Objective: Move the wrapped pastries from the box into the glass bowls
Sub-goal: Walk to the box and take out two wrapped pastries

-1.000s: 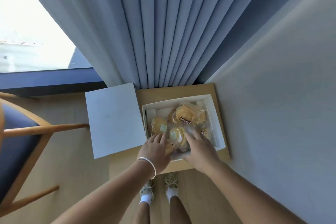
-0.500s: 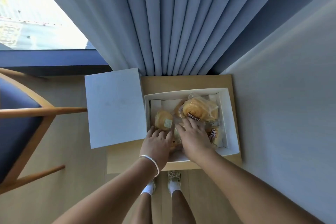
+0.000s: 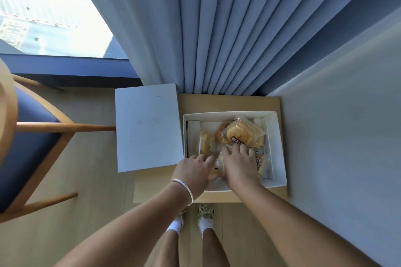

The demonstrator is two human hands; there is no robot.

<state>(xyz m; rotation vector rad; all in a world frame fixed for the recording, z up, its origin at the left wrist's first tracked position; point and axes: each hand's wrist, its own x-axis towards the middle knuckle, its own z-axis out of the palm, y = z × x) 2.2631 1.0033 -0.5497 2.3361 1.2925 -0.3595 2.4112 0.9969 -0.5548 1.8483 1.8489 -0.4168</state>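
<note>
Both hands have slid a little deeper into the box since a moment ago, bunching over the near pastries.

The left hand curls its fingers round a wrapped pastry at the box's near-left side; the right hand lies just beside it, fingers spread flat on the wrappers, pressing rather than gripping. The white box sits on the small wooden counter, against its right edge. More wrapped pastries lie toward the box's far side, a single one at its left wall. The open lid overhangs the counter's left edge.
</note>
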